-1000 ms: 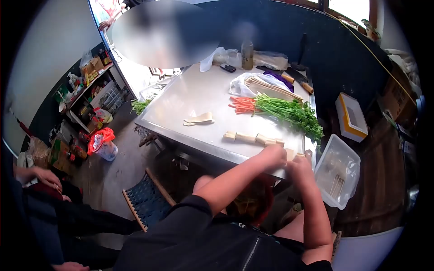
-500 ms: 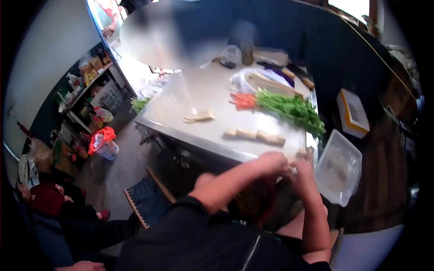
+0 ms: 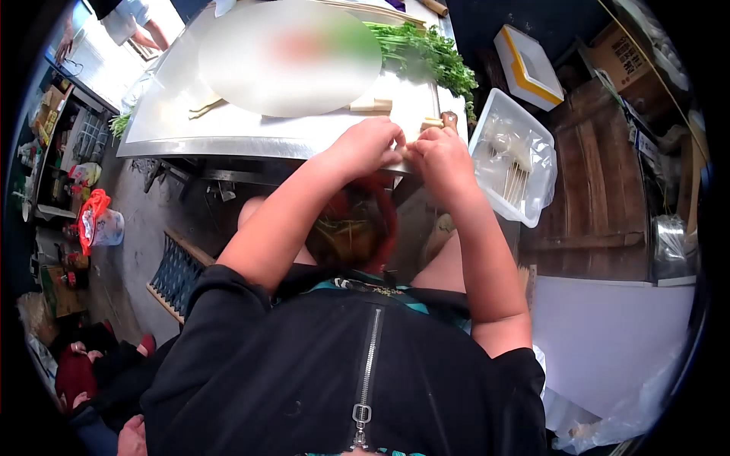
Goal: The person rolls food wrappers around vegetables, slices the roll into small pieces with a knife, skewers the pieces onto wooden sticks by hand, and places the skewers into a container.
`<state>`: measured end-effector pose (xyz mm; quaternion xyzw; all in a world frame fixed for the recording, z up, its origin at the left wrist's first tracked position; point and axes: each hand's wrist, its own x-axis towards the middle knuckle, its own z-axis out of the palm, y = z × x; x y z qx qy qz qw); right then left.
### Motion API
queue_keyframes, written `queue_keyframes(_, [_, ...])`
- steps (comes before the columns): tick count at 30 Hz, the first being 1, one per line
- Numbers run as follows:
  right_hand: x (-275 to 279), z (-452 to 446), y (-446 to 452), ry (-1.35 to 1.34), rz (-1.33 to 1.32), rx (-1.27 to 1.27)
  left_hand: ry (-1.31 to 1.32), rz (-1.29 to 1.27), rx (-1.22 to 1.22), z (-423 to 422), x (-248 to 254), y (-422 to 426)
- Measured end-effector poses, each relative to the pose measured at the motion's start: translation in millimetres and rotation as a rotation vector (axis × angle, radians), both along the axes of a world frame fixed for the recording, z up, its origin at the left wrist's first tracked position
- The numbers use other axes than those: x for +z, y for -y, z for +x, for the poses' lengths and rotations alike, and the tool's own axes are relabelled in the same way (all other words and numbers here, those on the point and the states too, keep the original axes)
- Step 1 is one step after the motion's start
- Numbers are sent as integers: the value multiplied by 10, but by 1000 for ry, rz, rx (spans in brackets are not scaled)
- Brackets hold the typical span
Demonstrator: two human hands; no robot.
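My left hand (image 3: 370, 146) is closed at the table's front edge, its fingertips pinched close to those of my right hand. My right hand (image 3: 442, 157) is closed too, thumb and fingers pressed together. Something small and pale seems to be between them, too hidden to name. Just beyond the right hand lie a short pale piece (image 3: 431, 123) and a brown wooden handle (image 3: 449, 119). Farther left, a pale rolled piece (image 3: 372, 104) rests on the white tabletop (image 3: 175, 131). Leafy green stalks (image 3: 426, 57) lie behind; a blurred oval covers the table's middle.
Right of the table stands a translucent plastic bin (image 3: 513, 156) holding thin sticks and a bag. A white-and-yellow box (image 3: 528, 64) is behind it. Below my hands is a red-rimmed container (image 3: 384, 220). A woven chair (image 3: 179, 275) stands at left; other people are at the left edges.
The view has tilted down and shifted right, so the table sits higher and farther left in the picture. Both hands stay together at the table edge, fingers still pinched.
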<state>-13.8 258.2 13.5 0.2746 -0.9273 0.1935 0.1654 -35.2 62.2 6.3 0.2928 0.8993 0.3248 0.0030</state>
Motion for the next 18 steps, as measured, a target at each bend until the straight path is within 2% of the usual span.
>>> queue_keyframes(2, [-31, -3, 14, -130, 39, -61, -21, 6, 7, -15, -27, -28])
queue_keyframes(4, [-18, 27, 28, -175, -29, -72, -65, 2, 4, -33, -23, -32])
queue_keyframes(6, [-43, 70, 16, -21, -136, -3, -54, 3, -22, -4, 39, -14])
queue_keyframes(8, [-35, 114, 1, 24, -164, 16, 42, -140, -89, 41, 106, 27])
queue_keyframes(10, [-5, 135, -20, 53, -92, 125, 38, -121, -110, 103, 104, 63])
queue_keyframes(12, [23, 134, -21, 40, -51, 99, 27, 43, -44, 143, 94, 67])
queue_keyframes(13, [26, 92, -33, 19, -48, 101, 29, 44, -48, 151, 98, 57])
queue_keyframes(15, [44, 15, -46, -1, -4, 93, 143, 121, 30, 151, 109, 35])
queue_keyframes(18, [53, 17, -8, -114, 16, 27, 128, 44, 71, 107, 122, -2])
